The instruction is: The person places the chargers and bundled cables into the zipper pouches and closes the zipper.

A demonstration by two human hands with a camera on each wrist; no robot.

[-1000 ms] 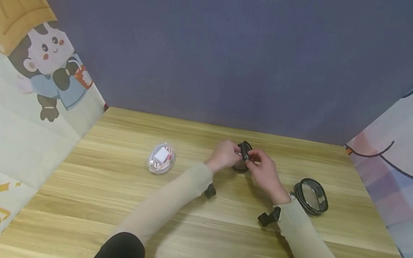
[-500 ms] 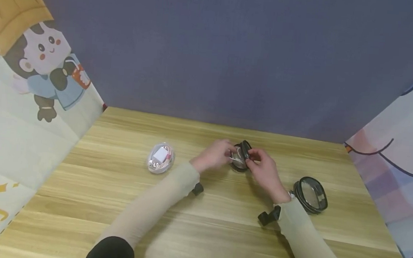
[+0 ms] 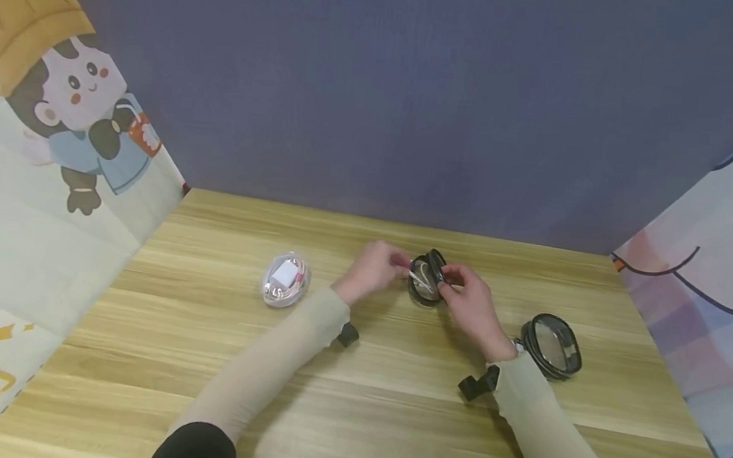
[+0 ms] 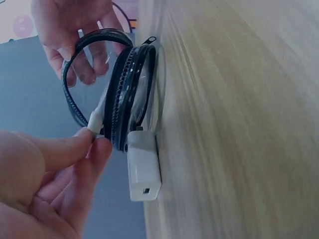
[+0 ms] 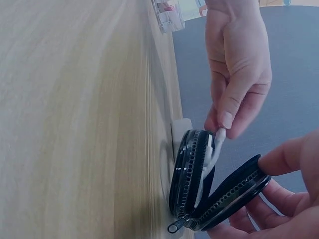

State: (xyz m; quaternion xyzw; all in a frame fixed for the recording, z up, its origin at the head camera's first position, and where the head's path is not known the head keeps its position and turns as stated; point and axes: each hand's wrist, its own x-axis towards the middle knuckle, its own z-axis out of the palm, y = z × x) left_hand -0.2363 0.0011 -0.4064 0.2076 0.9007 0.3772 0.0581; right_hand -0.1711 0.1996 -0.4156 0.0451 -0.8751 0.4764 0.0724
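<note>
A small round see-through zip case [image 3: 423, 283] with black trim stands unzipped near the back of the table, its lid tilted up. My right hand [image 3: 471, 304] pinches the lid's rim between thumb and fingers. Just left of the case, my left hand [image 3: 376, 269] pinches the plug end of a white cable [image 4: 95, 119] between thumb and fingertips. The cable runs into the case, as the right wrist view also shows. A white charger block [image 4: 143, 167] sits on the table close beside the case; in the head view I cannot make it out.
Farther left on the table [image 3: 392, 415] lies a clear pouch [image 3: 285, 280] with a white charger and pinkish cable inside. Near my right wrist is a larger black-trimmed see-through case [image 3: 552, 346]. A dark blue-grey panel [image 3: 407, 104] rises behind the table.
My left hand has drawn back leftward from the case, pinching the cable end, and more of the white cable shows inside. My right hand stays at the lid.
</note>
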